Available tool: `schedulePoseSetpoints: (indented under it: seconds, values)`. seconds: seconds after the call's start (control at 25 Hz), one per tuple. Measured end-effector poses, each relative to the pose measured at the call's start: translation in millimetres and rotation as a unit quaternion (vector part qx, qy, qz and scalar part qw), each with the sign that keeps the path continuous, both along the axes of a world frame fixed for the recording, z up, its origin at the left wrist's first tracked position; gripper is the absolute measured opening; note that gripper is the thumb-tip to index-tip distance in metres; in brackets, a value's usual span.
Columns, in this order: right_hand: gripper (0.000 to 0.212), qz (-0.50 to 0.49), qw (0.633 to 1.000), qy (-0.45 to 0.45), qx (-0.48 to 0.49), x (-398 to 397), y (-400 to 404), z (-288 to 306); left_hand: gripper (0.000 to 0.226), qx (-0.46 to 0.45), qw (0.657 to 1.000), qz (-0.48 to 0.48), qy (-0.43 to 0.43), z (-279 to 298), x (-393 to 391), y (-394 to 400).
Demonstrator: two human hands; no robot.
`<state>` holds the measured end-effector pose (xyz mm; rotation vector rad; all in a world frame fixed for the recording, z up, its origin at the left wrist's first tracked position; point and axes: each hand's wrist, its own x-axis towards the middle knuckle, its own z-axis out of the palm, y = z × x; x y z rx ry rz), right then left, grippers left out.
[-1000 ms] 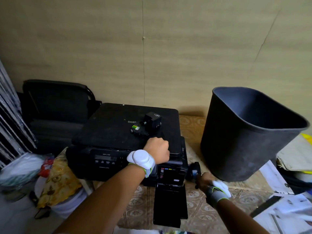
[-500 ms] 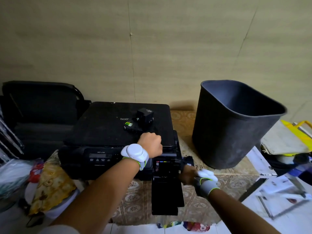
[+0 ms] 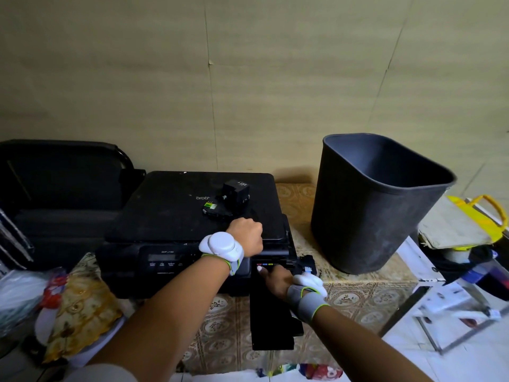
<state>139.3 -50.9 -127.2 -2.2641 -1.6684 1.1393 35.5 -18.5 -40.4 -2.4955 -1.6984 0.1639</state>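
A black printer stands on a table with a patterned cloth. My left hand rests as a fist on the front right of the printer's lid, and nothing shows in it. My right hand reaches into the open ink bay at the printer's front right. One fingertip touches the row of coloured slots there. The bay's black flap hangs open below. Two black cartridges lie on the lid, one with a green label and one taller.
A tall dark bin stands on the table right of the printer. A small black part with a blue label sits at the printer's right side. A black chair is on the left, with bags below it. Papers and a yellow-handled bag are at the right.
My right hand has moved left from the small blue-labelled part to the ink bay. My left fist has stayed on the lid. The view has shifted slightly.
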Motion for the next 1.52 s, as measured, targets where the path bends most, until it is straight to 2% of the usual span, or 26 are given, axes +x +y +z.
schedulePoseSetpoints:
  seconds: [0.2, 0.4, 0.64, 0.88, 1.12, 1.52]
  values:
    - [0.060, -0.016, 1.000, -0.004, -0.001, -3.7, 4.0, -3.9, 0.032, 0.000, 1.000, 0.000, -0.001, -1.3, -0.3, 0.6]
    - [0.065, -0.014, 0.999, -0.048, -0.008, -6.4, 5.0, -9.0, 0.032, 0.001, 1.000, -0.006, -0.003, -3.3, -1.4, 3.0]
    - [0.051, 0.001, 0.998, -0.055, -0.011, -6.2, 6.4, 2.2, 0.031, -0.003, 1.000, -0.008, -0.008, -3.3, -1.6, 4.3]
    - [0.053, 0.028, 0.995, -0.090, -0.008, -7.7, -1.3, 6.9, 0.030, -0.008, 1.000, -0.008, -0.014, -3.1, -2.3, 3.2]
    - [0.049, 0.073, 0.985, -0.148, 0.054, -11.7, -14.1, 15.9, 0.031, -0.009, 1.000, -0.006, -0.008, -2.2, -1.9, 1.0]
    - [0.036, 0.091, 0.982, -0.147, 0.079, -17.6, -13.7, 20.4, 0.032, -0.001, 1.000, -0.001, -0.008, -5.4, -2.7, 1.5]
